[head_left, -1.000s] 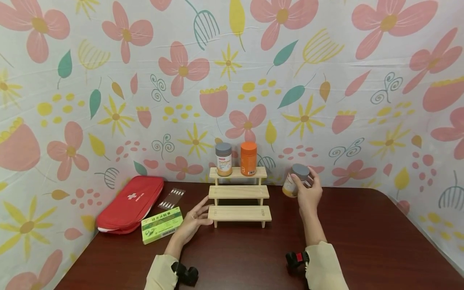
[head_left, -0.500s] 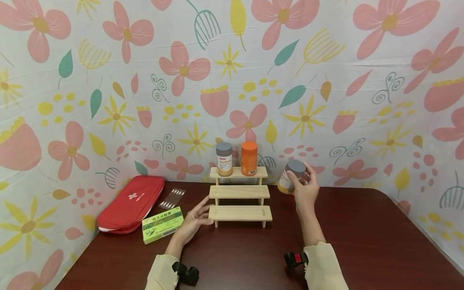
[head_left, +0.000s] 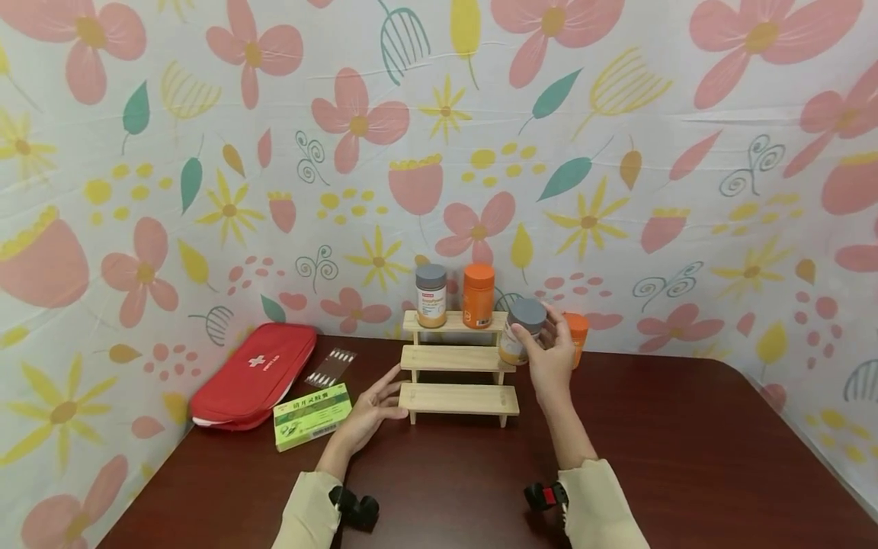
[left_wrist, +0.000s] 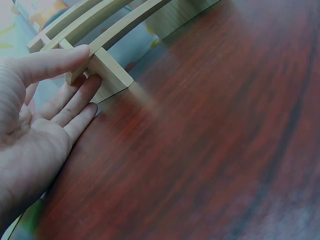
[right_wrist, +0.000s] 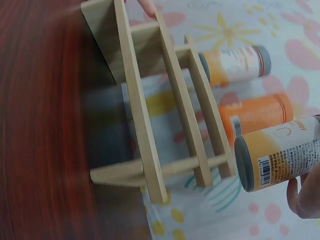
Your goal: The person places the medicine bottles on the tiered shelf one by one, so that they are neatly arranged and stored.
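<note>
A three-step wooden display stand [head_left: 458,399] stands on the table. At its lower left end my left hand [head_left: 368,418] holds the bottom step, thumb [left_wrist: 70,61] on the edge and fingers beneath. My right hand [head_left: 552,358] grips a grey-capped supplement bottle [head_left: 516,341] with a white and yellow label. This bottle is tilted in the air beside the stand's right end, in front of the top and middle steps. On the top step a similar grey-capped bottle [head_left: 431,297] and an orange bottle [head_left: 479,296] stand upright. My hand hides part of the bottle it holds.
Behind my right hand another orange bottle [head_left: 577,333] stands, partly hidden. To the left lie a red first aid pouch [head_left: 255,375], a pack of cotton swabs [head_left: 331,368] and a green medicine box [head_left: 312,417]. A flowered cloth [head_left: 439,152] hangs behind the table.
My right hand has carried the grey-capped bottle left to the stand's right end, uncovering the orange bottle behind. My left hand has stayed at the stand. The head view has shifted slightly.
</note>
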`<action>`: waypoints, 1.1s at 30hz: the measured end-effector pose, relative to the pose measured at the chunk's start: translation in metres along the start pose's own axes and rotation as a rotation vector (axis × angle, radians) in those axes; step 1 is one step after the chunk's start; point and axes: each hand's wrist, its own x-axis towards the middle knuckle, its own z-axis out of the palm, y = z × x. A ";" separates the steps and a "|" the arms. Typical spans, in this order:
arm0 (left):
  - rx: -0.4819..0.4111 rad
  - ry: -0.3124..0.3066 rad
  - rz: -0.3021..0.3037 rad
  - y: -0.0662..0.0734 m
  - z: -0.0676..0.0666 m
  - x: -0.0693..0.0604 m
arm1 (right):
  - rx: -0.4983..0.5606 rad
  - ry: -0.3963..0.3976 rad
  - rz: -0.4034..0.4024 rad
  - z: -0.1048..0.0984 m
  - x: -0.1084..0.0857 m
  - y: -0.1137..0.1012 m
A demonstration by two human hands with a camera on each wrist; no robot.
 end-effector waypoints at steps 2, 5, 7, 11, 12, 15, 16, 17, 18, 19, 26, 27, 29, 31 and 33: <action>-0.005 0.004 -0.002 0.000 0.000 0.000 | -0.003 -0.025 -0.008 0.006 -0.003 -0.001; -0.014 0.007 -0.004 -0.001 0.001 -0.001 | -0.003 -0.054 -0.008 0.012 -0.007 -0.002; -0.013 0.003 -0.005 -0.002 0.001 -0.003 | -0.016 -0.076 -0.010 0.016 -0.009 -0.001; -0.006 -0.005 -0.007 -0.003 0.001 -0.006 | -0.041 -0.142 -0.031 0.023 -0.011 0.001; -0.006 -0.006 -0.008 -0.003 0.001 -0.006 | -0.041 -0.156 -0.045 0.025 -0.010 0.001; -0.011 -0.010 0.000 -0.002 0.001 -0.006 | -0.035 -0.186 -0.080 0.032 -0.007 -0.001; -0.013 -0.010 0.004 -0.002 0.000 -0.005 | -0.036 -0.191 -0.088 0.035 -0.006 -0.002; -0.015 -0.009 0.004 -0.002 0.000 -0.005 | -0.035 -0.198 -0.094 0.038 -0.005 -0.003; -0.016 -0.008 0.007 -0.001 -0.001 -0.004 | -0.034 -0.206 -0.097 0.040 -0.005 -0.004; -0.018 -0.007 0.009 -0.001 -0.001 -0.004 | -0.030 -0.214 -0.096 0.043 -0.004 -0.005; -0.022 -0.030 -0.006 -0.002 0.000 -0.001 | -0.019 -0.252 -0.031 0.060 -0.004 -0.004; -0.022 -0.032 -0.003 -0.002 0.000 -0.001 | -0.021 -0.256 -0.024 0.063 -0.004 -0.003; -0.021 -0.028 0.002 -0.001 0.000 0.000 | -0.029 -0.269 -0.016 0.070 -0.002 -0.001; -0.019 -0.017 0.004 -0.001 0.000 0.001 | -0.036 -0.285 -0.007 0.076 -0.001 0.000; -0.016 -0.009 0.000 0.000 0.000 0.001 | -0.040 -0.295 -0.001 0.082 -0.001 0.001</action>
